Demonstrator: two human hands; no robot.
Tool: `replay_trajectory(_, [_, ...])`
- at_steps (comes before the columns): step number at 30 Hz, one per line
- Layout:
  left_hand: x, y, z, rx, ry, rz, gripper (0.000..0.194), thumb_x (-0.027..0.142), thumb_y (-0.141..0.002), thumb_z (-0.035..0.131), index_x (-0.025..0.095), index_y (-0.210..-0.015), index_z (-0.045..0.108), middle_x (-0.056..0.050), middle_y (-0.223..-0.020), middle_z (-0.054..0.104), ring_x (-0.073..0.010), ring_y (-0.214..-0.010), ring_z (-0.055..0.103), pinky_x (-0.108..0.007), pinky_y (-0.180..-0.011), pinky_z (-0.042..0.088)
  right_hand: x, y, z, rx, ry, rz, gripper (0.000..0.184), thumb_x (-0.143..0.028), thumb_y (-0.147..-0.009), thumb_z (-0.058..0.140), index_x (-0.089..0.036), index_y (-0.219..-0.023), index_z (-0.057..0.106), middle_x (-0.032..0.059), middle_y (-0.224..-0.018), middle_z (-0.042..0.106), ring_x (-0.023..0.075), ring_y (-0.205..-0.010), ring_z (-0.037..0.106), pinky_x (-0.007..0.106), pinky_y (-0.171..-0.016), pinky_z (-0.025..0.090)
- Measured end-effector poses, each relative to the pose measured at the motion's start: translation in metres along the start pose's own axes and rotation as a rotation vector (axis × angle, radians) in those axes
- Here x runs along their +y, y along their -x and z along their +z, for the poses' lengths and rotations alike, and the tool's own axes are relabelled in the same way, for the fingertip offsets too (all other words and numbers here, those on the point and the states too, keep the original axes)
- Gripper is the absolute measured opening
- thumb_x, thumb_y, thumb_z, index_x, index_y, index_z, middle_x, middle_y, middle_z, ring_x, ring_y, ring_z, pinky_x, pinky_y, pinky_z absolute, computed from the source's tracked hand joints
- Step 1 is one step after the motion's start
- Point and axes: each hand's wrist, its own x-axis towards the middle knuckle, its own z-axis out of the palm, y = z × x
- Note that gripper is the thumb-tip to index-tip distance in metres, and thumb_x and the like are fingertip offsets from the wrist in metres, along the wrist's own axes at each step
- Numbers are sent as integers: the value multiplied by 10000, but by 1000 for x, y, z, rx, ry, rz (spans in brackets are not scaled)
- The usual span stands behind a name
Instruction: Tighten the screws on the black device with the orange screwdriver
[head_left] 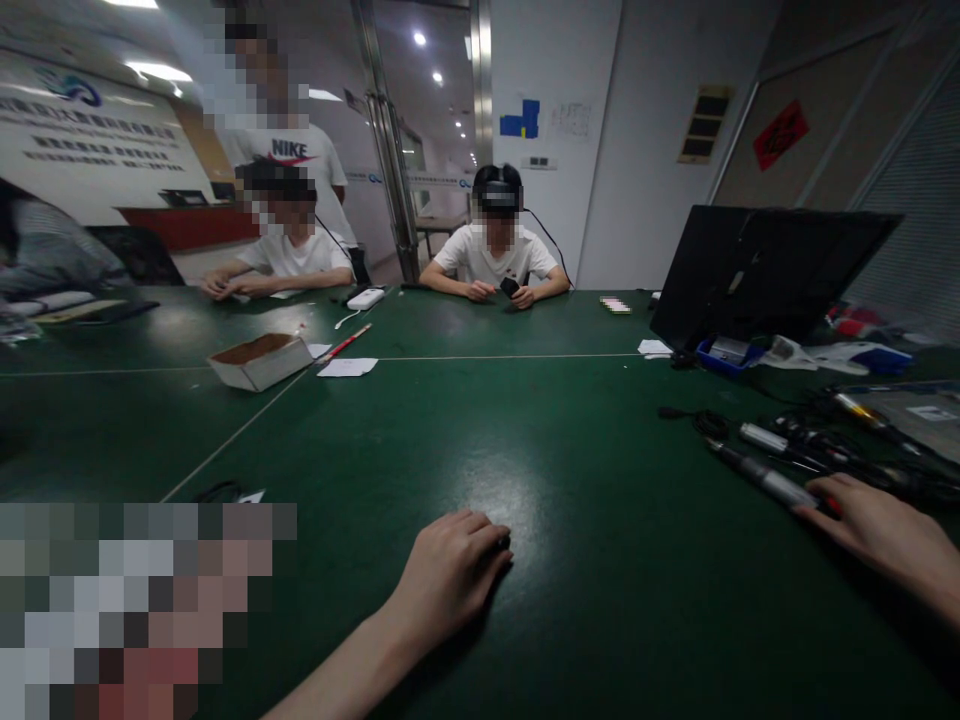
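The left grip (457, 565) rests low over the green counter (570, 440), its fingers curled together and pinching a small black piece (504, 541) that shows at the fingertips; most of that piece is hidden, so I cannot tell what it is. Well apart to its right, the right grip (862, 512) is closed around the red and black end of a silver-bodied tool (776, 487), which points away from it toward the far left; whether the tool lies on the counter or is slightly raised I cannot tell. Just beyond the right grip are a 2nd silver tool (765, 437), a tangle of black cables (817, 450) and a tool with a yellow band (855, 408). Farther past that grip sit a blue tray (716, 357) and a black monitor (765, 275), which leans at a tilt. Ahead of the left grip and off to its left are an open cardboard box (262, 368), a white paper (347, 368) and a red stick (349, 342) near the box. Straight beyond the left grip, across the counter, a seated person (495, 250) in a headset holds a black object (510, 287). Farther left of that grip, another person (300, 255) sits with both forearms on the counter, and a 3rd person (319, 165) stands behind.
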Motion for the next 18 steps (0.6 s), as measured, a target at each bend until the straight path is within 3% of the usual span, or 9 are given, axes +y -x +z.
replay_trajectory(3, [0,0,0,-7,-7,1,181,195,-892,528,174,-991,678,-63,-843,675,-203,-755,612,-292,-651,476,-20,1,2,-130,-94,-47,368,-397,-888,431,-156,-975,695,201,-970,670,251,-724,678,337,-558,515])
replay_trajectory(8, [0,0,0,4,-5,5,179,192,-899,531,182,-1005,674,-63,-861,678,-203,-765,619,-295,-660,477,-68,4,3,-195,-138,-153,377,-448,-860,449,-186,-1045,647,139,-1062,644,234,-741,667,361,-595,555])
replay_trajectory(18, [5,1,-2,105,9,90,225,182,-881,546,180,-1088,632,-79,-920,671,-229,-818,607,-337,-689,493,-186,16,-6,-215,-130,-508,222,-232,-871,526,-207,-1078,601,57,-1070,613,163,-722,644,307,-616,540])
